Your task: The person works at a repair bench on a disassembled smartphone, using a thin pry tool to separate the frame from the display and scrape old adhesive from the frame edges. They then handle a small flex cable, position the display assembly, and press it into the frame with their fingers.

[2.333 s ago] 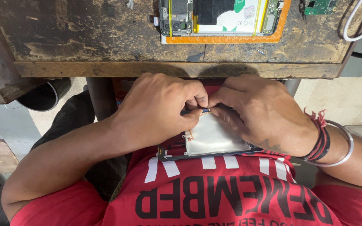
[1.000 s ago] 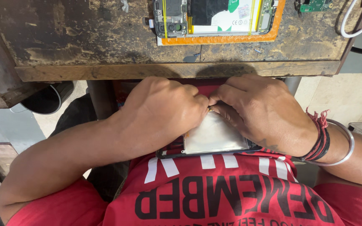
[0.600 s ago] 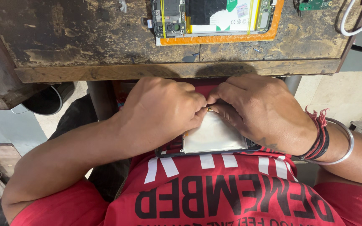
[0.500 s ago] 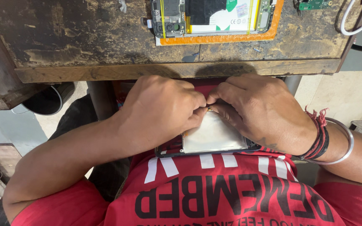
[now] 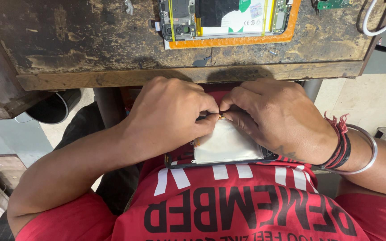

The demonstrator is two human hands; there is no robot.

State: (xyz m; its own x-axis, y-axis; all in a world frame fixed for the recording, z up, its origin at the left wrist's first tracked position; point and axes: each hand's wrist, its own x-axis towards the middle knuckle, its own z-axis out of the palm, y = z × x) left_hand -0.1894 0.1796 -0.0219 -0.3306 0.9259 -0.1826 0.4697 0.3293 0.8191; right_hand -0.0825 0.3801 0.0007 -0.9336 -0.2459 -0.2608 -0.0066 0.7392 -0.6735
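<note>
Worn dark wood fills the top of the view: the bench, scratched and stained, with pale floor showing to its right and a dark round opening below its left edge. Since the earlier views very little has changed; both hands have stayed pressed together at the same spot, the left hand's fingers curled a touch tighter, and the camera has shifted only slightly. One opened phone lies on one orange mat at the far edge of the bench, with one small green circuit board and one white cable to its right. Below the bench edge, in the lap against the red shirt, lies a second device: one dark phone frame carrying one flat silver battery. The left hand and right hand meet at the battery's far edge, thumbs and forefingers of both pinched shut on a tiny part there that is too small to make out, so the battery sits just under and toward the body from the grip of each hand. The right wrist wears one silver bangle and red thread bands.
</note>
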